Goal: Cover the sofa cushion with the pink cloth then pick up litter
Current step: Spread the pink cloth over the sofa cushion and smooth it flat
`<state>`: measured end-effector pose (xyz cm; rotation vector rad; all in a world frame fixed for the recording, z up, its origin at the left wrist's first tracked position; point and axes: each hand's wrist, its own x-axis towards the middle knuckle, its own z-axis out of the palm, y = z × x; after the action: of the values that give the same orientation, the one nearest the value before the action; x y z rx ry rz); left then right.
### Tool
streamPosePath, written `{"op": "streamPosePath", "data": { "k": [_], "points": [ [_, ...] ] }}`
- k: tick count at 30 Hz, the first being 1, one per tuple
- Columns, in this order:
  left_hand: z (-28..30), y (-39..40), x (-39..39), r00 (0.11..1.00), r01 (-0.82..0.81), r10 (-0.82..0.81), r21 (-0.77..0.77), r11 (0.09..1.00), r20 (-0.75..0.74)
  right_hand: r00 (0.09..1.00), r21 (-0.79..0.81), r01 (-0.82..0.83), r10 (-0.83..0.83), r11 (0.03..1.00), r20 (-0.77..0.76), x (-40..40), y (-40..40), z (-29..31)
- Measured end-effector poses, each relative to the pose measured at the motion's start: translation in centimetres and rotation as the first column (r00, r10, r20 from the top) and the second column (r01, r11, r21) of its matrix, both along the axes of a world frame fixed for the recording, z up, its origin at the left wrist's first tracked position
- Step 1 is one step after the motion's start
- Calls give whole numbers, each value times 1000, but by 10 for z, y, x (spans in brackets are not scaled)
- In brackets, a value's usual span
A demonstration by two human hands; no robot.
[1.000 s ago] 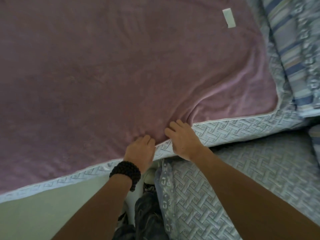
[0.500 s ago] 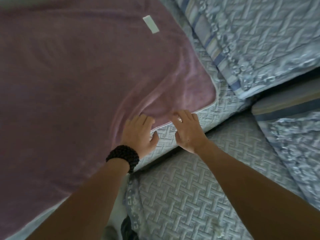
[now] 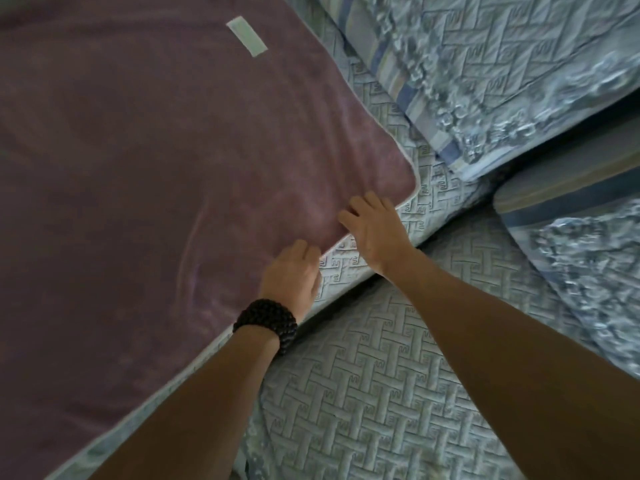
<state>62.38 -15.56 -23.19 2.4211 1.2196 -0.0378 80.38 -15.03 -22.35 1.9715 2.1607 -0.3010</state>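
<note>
The pink cloth [image 3: 166, 174] lies spread flat over the quilted grey sofa cushion [image 3: 426, 209], whose patterned border shows along the cloth's right and lower edges. A white label [image 3: 247, 36] sits on the cloth near its far side. My left hand [image 3: 292, 277], with a black bead bracelet on the wrist, rests at the cloth's near edge with fingers curled onto the fabric. My right hand [image 3: 375, 228] lies flat on the cloth beside its near right corner, fingers spread. Neither hand visibly pinches the fabric.
A second quilted seat cushion [image 3: 381, 393] lies below and to the right under my forearms. Blue striped back cushions stand at the upper right [image 3: 485, 74] and at the right edge [image 3: 581, 244].
The view has swung right and closer, so the cloth's near right corner now shows. Both hands slid along the cloth's edge toward that corner, and the bunched fold near them has flattened.
</note>
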Motion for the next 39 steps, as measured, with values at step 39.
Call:
{"op": "streamPosePath", "data": {
  "k": [39],
  "points": [
    [-21,76,-207,961,131,-88,150,980,-264,893,-120,422,-435,899,-114,-182,-13,-32]
  ]
}}
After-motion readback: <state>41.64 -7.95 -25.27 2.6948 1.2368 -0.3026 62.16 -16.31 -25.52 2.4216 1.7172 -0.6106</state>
